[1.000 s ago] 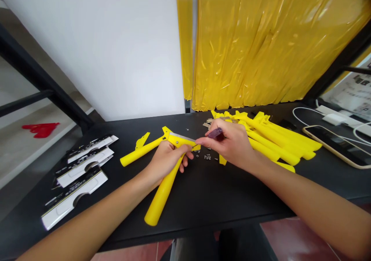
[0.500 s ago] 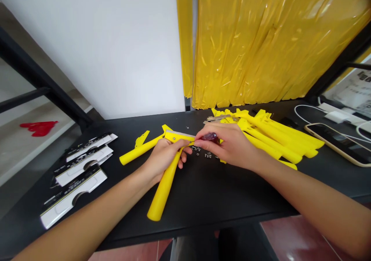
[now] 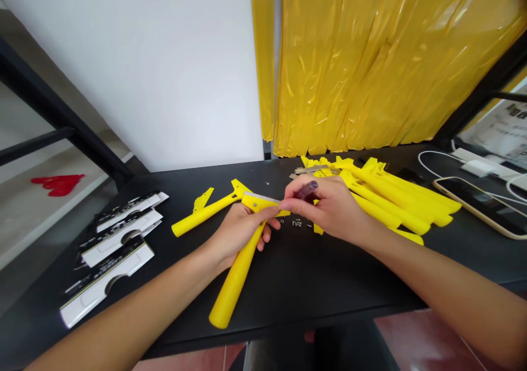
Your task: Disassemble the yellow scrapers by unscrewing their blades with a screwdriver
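Note:
My left hand grips a yellow scraper-like tool near its head, with the handle slanting toward the table's front edge. A pale blade strip runs along the head's top, and a small screw shows beside my thumb. My right hand is closed around a dark, translucent purple screwdriver handle, its fingertips at the right end of the head; the shaft's tip is hidden. Several small screws and nuts lie just beyond my fingers. Left of the head rest another yellow handle and a flat yellow piece.
A pile of yellow handles lies at the right, with metal blades at its left end. White-and-black packages lie at the left. A phone and white cables are at the far right, and yellow wrapped sheets stand behind.
The held tool and both hands have shifted slightly right and toward the table's front. The screwdriver handle has tilted more upward, and my right fingertips now cover the spot where its shaft showed.

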`<state>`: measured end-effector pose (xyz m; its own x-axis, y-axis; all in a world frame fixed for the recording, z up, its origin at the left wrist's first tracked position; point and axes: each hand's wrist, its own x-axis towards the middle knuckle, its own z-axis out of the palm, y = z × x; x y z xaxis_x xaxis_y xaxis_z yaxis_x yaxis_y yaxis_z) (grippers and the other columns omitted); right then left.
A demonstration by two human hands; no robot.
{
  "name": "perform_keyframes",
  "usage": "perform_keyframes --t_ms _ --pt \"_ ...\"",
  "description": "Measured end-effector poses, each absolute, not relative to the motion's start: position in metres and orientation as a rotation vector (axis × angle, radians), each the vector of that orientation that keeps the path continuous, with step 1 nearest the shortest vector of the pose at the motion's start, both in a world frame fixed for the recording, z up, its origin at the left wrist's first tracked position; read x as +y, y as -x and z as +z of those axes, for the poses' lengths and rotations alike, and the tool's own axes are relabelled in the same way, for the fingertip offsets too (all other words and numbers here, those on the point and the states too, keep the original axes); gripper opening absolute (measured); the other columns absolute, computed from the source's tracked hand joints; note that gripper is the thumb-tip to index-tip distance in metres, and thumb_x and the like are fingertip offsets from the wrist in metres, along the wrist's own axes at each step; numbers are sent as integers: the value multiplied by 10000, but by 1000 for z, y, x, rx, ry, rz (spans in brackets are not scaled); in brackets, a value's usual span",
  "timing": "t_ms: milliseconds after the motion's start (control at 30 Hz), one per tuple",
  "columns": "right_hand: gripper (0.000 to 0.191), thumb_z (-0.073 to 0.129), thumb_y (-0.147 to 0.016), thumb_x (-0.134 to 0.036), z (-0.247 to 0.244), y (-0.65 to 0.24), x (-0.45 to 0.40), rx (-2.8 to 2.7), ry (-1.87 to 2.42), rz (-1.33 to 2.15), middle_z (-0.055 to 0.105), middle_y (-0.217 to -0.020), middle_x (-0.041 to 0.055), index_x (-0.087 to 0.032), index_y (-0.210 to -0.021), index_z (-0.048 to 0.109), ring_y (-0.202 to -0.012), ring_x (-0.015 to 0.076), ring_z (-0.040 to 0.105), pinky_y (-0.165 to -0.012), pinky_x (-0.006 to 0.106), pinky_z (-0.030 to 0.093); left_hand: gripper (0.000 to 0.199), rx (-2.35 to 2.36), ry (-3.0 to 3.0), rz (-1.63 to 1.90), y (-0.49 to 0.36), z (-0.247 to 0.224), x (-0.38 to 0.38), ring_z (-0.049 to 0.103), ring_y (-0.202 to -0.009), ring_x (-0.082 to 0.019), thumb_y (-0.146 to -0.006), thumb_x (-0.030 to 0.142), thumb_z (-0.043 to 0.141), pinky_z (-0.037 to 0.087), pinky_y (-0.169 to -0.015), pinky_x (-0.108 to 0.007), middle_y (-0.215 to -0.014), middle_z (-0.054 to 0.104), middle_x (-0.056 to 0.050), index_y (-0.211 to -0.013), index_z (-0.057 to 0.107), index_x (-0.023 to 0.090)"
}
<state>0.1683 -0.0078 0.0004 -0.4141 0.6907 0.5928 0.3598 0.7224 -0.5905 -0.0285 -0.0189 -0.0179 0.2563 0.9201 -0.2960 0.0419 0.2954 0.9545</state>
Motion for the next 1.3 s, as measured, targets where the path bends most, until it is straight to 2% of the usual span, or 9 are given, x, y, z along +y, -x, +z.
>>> perform_keyframes --t_ms 167,233,300,400,500,600,667,1033,1300 --pt "158 596 -975 -322 8 -172 -9 -2195 676 484 652 -823 17 -180 -974 666 -714 118 567 -610 225 415 210 1170 -1054 806 29 -20 -17 483 -356 -74 -898 291 683 359 -343 -161 -490 589 2 -790 686 112" --pt "158 636 -946 -298 8 -172 -8 -2158 672 404 600 -743 -5 -179 -841 627 -656 108 516 -592 232 387 210 1162 -1057 799 29 -19 -17 488 -359 -77 -896 290 683 359 -340 -164 -498 592 -1 -782 685 114" --pt "281 702 -886 -276 5 -172 -6 -2117 682 340 527 -653 -36 -187 -689 523 -589 91 450 -559 237 347 211 1146 -1072 795 29 -17 -18 489 -361 -80 -890 291 688 363 -339 -170 -507 595 -3 -771 685 117" --pt "365 703 -866 -255 0 -170 -4 -2060 735 339 432 -577 -64 -197 -634 428 -524 75 370 -509 239 296 237 1145 -1098 795 31 -13 -19 478 -352 -81 -878 316 702 364 -338 -180 -500 586 -1 -752 689 116" --pt "253 640 -913 -267 -1 -170 -3 -1919 765 496 448 -605 -58 -206 -717 494 -520 81 386 -486 235 311 289 1169 -1115 793 33 -11 -17 476 -354 -77 -875 340 703 354 -344 -177 -485 574 -8 -710 694 104" --pt "75 604 -941 -272 1 -171 -3 -1758 767 626 545 -699 -27 -208 -910 580 -564 99 480 -494 237 370 266 1181 -1084 807 34 -11 -15 480 -363 -80 -872 316 697 352 -349 -180 -481 576 -15 -709 698 105" --pt "80 597 -954 -287 1 -172 -3 -1719 765 655 583 -725 -18 -211 -977 583 -563 99 508 -491 236 388 214 1175 -1045 821 33 -11 -15 482 -366 -87 -865 289 696 350 -342 -186 -488 588 -18 -742 702 114" --pt "128 606 -973 -343 -7 -175 -1 -1920 784 489 630 -757 -4 -216 -987 589 -605 109 570 -527 246 407 149 1128 -954 884 35 -14 -10 514 -405 -103 -834 262 680 365 -327 -201 -629 673 -52 -814 684 115" --pt "158 602 -974 -363 -5 -173 -1 -1965 773 471 640 -751 -7 -205 -964 597 -591 102 567 -546 233 425 161 1164 -1007 866 34 -10 -15 475 -358 -96 -846 253 663 346 -323 -199 -521 610 -25 -762 666 116"
